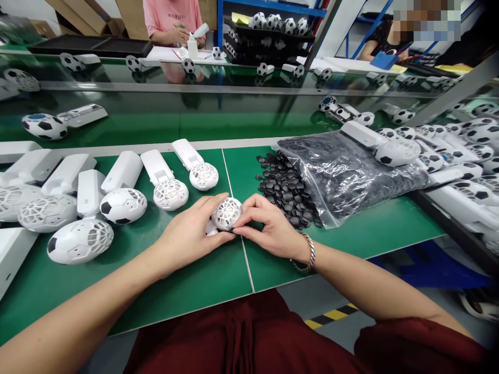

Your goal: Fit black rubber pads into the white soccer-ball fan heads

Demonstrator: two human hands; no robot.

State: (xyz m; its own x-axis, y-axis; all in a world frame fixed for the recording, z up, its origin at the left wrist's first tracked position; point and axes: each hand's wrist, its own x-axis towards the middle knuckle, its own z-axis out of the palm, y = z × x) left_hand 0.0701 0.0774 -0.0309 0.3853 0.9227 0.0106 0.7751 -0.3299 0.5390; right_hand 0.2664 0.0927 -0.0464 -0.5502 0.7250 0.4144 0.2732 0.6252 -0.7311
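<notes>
My left hand [197,223] is closed around a white football-shaped fan head [227,213] with an open lattice grille, just above the green bench top [202,283]. At the ball's right side, the thumb and forefinger of my right hand [268,226] are pinched together, touching its edge. A small dark piece seems to sit at those fingertips, mostly hidden. Close by on the right lies a heap of small black plastic patches [286,189]. Beside the heap is a clear plastic bag [351,166] filled with more of them.
Several white football-headed units [170,193] stand in rows at left. More units [468,192] are piled on a black tray at right. Beyond the bench runs a green conveyor [187,124] carrying similar units. Across it, a person in a pink shirt [173,18] handles a white bottle.
</notes>
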